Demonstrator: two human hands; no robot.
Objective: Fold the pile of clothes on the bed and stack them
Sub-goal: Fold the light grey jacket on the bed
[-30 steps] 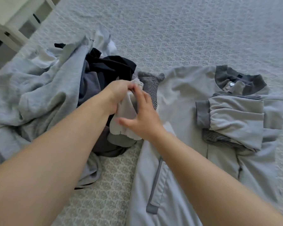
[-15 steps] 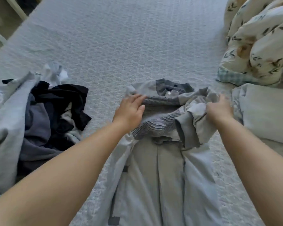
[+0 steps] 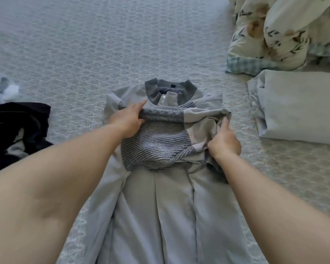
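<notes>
A grey jacket (image 3: 171,216) lies spread flat on the bed, its dark ribbed collar (image 3: 170,88) pointing away from me. Its sleeves with ribbed cuffs (image 3: 156,147) are bunched across the chest. My left hand (image 3: 128,121) pinches the ribbed cuff edge between thumb and fingers at the left chest. My right hand (image 3: 224,142) grips the folded sleeve fabric at the right chest, with the index finger stretched out. The unfolded pile shows at the left edge as a black garment (image 3: 17,128) and a pale piece (image 3: 4,90).
A folded light grey garment (image 3: 301,105) lies on the bed at the right. Behind it a floral duvet (image 3: 284,31) is heaped in the far right corner. The patterned grey bedspread (image 3: 112,44) stretches beyond the jacket.
Both hands left a small pale garment at the pile and moved right onto the jacket. The view swung right, and the sleeves have been drawn across the chest.
</notes>
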